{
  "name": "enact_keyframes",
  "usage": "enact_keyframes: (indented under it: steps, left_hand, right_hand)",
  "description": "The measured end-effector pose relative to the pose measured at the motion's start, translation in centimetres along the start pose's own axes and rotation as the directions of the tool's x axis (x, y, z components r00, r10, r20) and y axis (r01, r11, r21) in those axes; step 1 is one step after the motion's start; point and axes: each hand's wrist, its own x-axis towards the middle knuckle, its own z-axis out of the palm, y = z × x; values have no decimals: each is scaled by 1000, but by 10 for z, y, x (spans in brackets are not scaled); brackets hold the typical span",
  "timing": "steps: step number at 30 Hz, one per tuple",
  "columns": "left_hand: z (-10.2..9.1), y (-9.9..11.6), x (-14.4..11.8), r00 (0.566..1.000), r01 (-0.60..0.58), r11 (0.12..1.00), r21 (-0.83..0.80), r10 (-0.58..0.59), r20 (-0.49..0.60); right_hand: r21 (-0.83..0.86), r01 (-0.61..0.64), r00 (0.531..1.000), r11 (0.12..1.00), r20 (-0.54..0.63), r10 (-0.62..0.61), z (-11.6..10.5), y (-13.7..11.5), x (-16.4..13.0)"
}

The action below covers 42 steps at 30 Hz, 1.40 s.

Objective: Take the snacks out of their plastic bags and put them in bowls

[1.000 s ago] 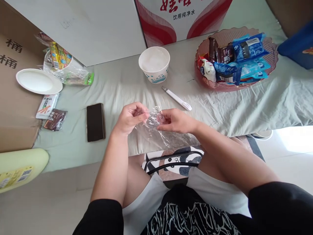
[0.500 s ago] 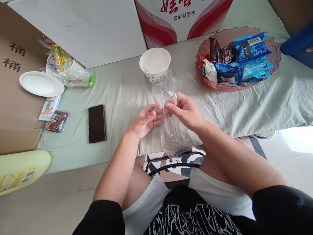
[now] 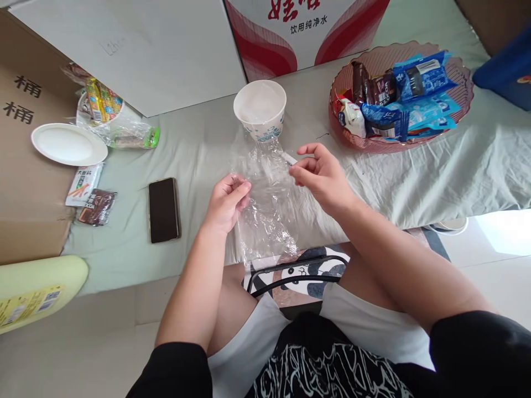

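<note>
A crinkled clear plastic bag [image 3: 267, 204] is stretched between my two hands above the table's front edge. My left hand [image 3: 226, 200] pinches its left edge with thumb and fingers. My right hand [image 3: 321, 176] pinches its upper right edge. The bag hangs down toward my lap. Just beyond it stands a white paper bowl [image 3: 260, 109] with a blue pattern. A white utility knife [image 3: 290, 158] lies behind my right hand, mostly hidden.
A black phone [image 3: 164, 209] lies left of my hands. A pink basket [image 3: 458, 105] of wrapped snacks sits at the back right. At the left are a white lid [image 3: 68, 143], a snack tub [image 3: 103, 105], two packets [image 3: 89, 193] and a cardboard box [image 3: 25, 182].
The bag was bunched between my hands, then lifted upright. Now my hands have moved apart and the bag is spread wide between them.
</note>
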Motion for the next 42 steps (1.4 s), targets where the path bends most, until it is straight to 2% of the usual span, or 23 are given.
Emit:
enact_keyframes:
  steps: [2, 4, 6, 7, 9, 11, 14, 17, 20, 23, 26, 29, 33, 38, 42]
  left_hand:
    - [3, -2, 1, 1000, -12, 998, -67, 11, -11]
    - [6, -4, 2, 1000, -8, 996, -93, 9, 12]
    - [8, -5, 3, 999, 0, 997, -82, 4, 39]
    - [9, -5, 4, 999, 4, 997, -80, 0, 47]
    - [9, -5, 4, 998, 14, 994, -105, -7, 59]
    - [8, -3, 4, 995, 54, 987, -150, -40, 96]
    - [6, 1, 2, 967, 170, 974, -150, -136, 217]
    - [4, 2, -1, 941, 211, 974, -80, -180, 286]
    - [3, 0, -3, 945, 185, 983, -3, -177, 275]
    - [2, -3, -3, 945, 154, 983, 100, -176, 277]
    - [0, -4, -2, 958, 88, 985, 148, -124, 258]
    - [0, -4, 0, 967, 9, 997, 72, -27, 255]
    - [1, -2, 1, 957, -58, 996, -64, 74, 280]
    - [-1, -5, 4, 968, -24, 994, -108, 50, 246]
    - [-1, -4, 6, 979, -56, 992, -110, 76, 189]
  right_hand:
    - [56, -63, 998, 996, 19, 62, 1, 0, -1]
    - [79, -190, 973, 979, 147, 178, 4, -1, -3]
    - [65, -292, 919, 954, 296, 261, 9, -2, -6]
    - [58, -315, 898, 947, 341, 278, 11, -2, -7]
    - [50, -314, 896, 948, 347, 278, 14, -1, -8]
    - [25, -280, 923, 960, 281, 262, 17, 1, -7]
    - [-42, -190, 962, 981, 192, 195, 18, 6, -5]
    - [-73, -96, 974, 993, 199, 109, 17, 9, -4]
    - [-68, -44, 979, 997, 197, 57, 16, 11, -3]
    - [-61, 5, 990, 998, 143, 4, 15, 15, -1]
    - [-48, 87, 993, 995, 84, -82, 13, 19, 2]
    - [-60, 136, 990, 989, 48, -134, 11, 22, 4]
    - [-79, 183, 983, 980, 10, -183, 9, 24, 6]
    - [-114, 254, 966, 961, -22, -258, 6, 23, 6]
    - [-102, 305, 952, 947, 9, -305, 1, 20, 3]
